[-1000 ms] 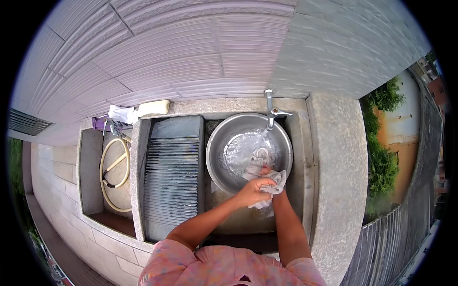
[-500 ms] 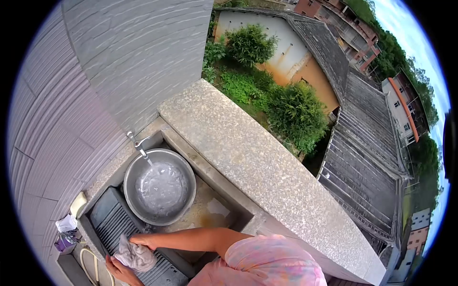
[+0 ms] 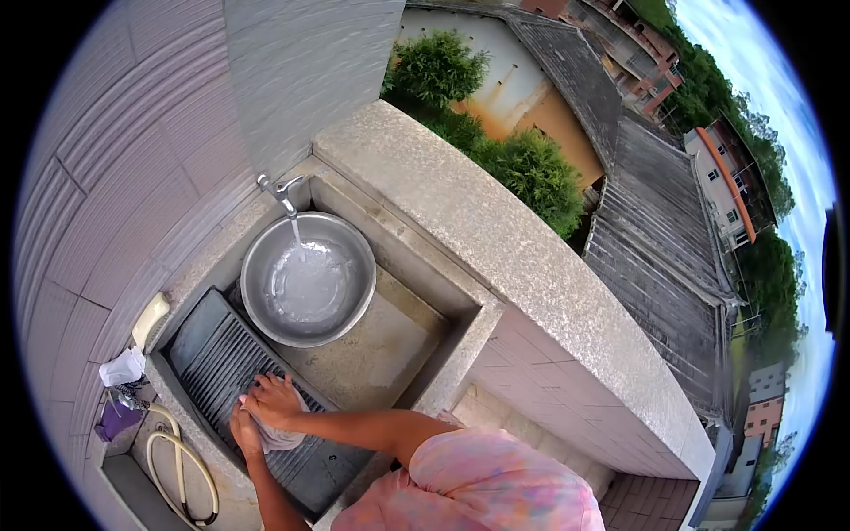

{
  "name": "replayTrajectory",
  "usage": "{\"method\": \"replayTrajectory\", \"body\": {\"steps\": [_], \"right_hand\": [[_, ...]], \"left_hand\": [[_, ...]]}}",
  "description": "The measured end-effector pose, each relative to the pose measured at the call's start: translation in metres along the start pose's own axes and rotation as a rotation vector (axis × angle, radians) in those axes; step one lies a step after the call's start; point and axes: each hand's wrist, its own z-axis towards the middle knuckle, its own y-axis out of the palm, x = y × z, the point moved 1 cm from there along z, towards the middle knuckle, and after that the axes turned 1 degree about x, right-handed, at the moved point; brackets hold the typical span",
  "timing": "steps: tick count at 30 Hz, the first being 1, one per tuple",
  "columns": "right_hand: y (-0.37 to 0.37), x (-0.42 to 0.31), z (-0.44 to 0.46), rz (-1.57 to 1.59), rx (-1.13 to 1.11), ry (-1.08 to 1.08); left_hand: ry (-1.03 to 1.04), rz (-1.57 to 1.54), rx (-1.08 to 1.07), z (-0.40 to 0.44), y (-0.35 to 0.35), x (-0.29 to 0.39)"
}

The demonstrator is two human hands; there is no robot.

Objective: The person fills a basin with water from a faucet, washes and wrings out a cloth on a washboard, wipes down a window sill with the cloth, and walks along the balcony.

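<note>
On the ridged dark washboard [image 3: 208, 354], a wet light-coloured cloth [image 3: 285, 435] lies bunched under both hands. My right hand [image 3: 273, 403] presses on it from above, its fingers pointing to the upper left. Beside it and touching it, my left hand [image 3: 245, 429] holds the cloth's left side. Up and to the right of the hands, a round metal basin [image 3: 360, 305] holds water in the sink. A tap [image 3: 283, 192] runs a stream into it.
A cream bar or bottle [image 3: 150, 320], a white cloth [image 3: 123, 366] and a purple item [image 3: 116, 419] are at the left ledge. A coiled hose [image 3: 152, 473] lies in the lower-left basin. A broad stone ledge [image 3: 496, 239] runs along the right, with trees and roofs beyond.
The cloth has gone from the basin to the washboard, with both hands. Since the middle frame, the hands have come together on top of it. The view has turned.
</note>
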Motion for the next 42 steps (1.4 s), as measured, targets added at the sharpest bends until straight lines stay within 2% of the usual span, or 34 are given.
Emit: {"method": "replayTrajectory", "body": {"steps": [1, 2, 4, 5, 6, 7, 9, 10, 12, 13, 15, 17, 18, 19, 20, 21, 22, 24, 26, 28, 29, 31, 32, 34, 35, 37, 38, 39, 41, 42], "right_hand": [[0.001, -0.002, -0.010, -0.014, 0.067, -0.055], [0.000, 0.000, -0.029, 0.100, 0.071, -0.121], [0.009, 0.010, -0.065, 0.144, 0.236, -0.400], [0.011, 0.017, -0.079, 0.136, 0.236, -0.400], [0.016, 0.019, -0.095, 0.080, 0.234, -0.498], [0.021, 0.020, -0.099, 0.023, 0.226, -0.604], [0.030, 0.012, -0.074, -0.158, 0.003, -0.587], [0.025, 0.004, -0.043, -0.272, -0.132, -0.565], [0.040, -0.005, 0.013, -0.299, 0.068, -0.437], [0.025, -0.019, 0.033, -0.293, 0.059, -0.350], [0.033, -0.022, 0.068, -0.293, 0.291, -0.351], [0.042, -0.017, 0.058, -0.234, 0.307, -0.151], [0.038, -0.017, 0.032, -0.235, 0.220, -0.171], [0.026, -0.017, 0.011, -0.243, 0.144, -0.196], [0.017, -0.011, -0.009, -0.180, 0.070, -0.268], [0.015, -0.002, -0.037, -0.117, -0.005, -0.330], [0.016, 0.008, -0.063, 0.004, 0.054, -0.386], [0.021, 0.020, -0.071, 0.136, 0.092, -0.447], [0.033, 0.032, -0.058, -0.031, 0.148, -0.611], [0.029, 0.008, 0.004, -0.252, 0.023, -0.463], [0.033, 0.003, 0.031, -0.308, 0.064, -0.437], [0.035, -0.008, 0.068, -0.336, 0.168, -0.278], [0.033, -0.007, 0.078, -0.320, 0.202, -0.233], [0.031, -0.004, 0.073, -0.305, 0.174, -0.200], [0.028, -0.002, 0.071, -0.291, 0.165, -0.155], [0.025, 0.001, 0.064, -0.281, 0.143, -0.236], [0.025, 0.001, 0.061, -0.341, 0.107, -0.278], [0.025, 0.000, 0.058, -0.400, 0.070, -0.321], [0.026, 0.001, 0.055, -0.369, 0.134, -0.377], [0.019, -0.003, 0.047, -0.352, 0.008, -0.293]], "left_hand": [[0.149, -0.041, 0.018, -0.017, -0.003, -0.002], [0.274, 0.026, 0.069, -0.042, -0.004, -0.001], [0.400, 0.059, 0.152, -0.092, 0.000, 0.001], [0.380, 0.017, 0.199, -0.113, 0.006, -0.005], [0.405, 0.082, 0.262, -0.122, 0.012, -0.023], [0.475, 0.310, 0.277, -0.121, 0.013, -0.029], [0.460, 0.484, 0.328, -0.093, 0.013, -0.032], [0.369, 0.546, 0.368, -0.067, 0.011, -0.026], [0.154, 0.746, 0.375, -0.013, -0.002, -0.001], [0.210, 0.750, 0.491, 0.011, -0.008, 0.007], [0.318, 0.733, 0.606, 0.036, -0.018, 0.024], [0.181, 0.625, 0.528, 0.032, -0.018, 0.007], [0.093, 0.633, 0.327, 0.015, -0.017, 0.000], [0.000, 0.609, 0.231, -0.017, -0.014, 0.016], [0.025, 0.530, 0.217, -0.043, -0.009, 0.010], [0.177, 0.433, 0.272, -0.068, -0.002, -0.004], [0.378, 0.371, 0.353, -0.090, 0.002, -0.005], [0.440, 0.428, 0.338, -0.115, 0.013, -0.007], [0.461, 0.494, 0.308, -0.097, 0.019, -0.017], [0.399, 0.572, 0.295, -0.029, 0.006, -0.005], [0.330, 0.625, 0.293, -0.004, 0.002, 0.002], [0.353, 0.630, 0.518, 0.031, -0.007, 0.022], [0.343, 0.633, 0.529, 0.040, -0.015, 0.024], [0.208, 0.439, 0.140, 0.048, -0.021, 0.023], [0.199, 0.439, 0.146, 0.047, -0.030, 0.023], [0.077, 0.005, -0.425, 0.040, -0.055, 0.031], [-0.017, -0.246, -0.444, 0.036, -0.063, 0.037], [-0.022, -0.246, -0.436, 0.034, -0.059, 0.034], [-0.011, 0.471, 0.165, 0.034, -0.035, 0.022], [-0.080, 0.606, 0.178, 0.021, -0.013, 0.010]]}}
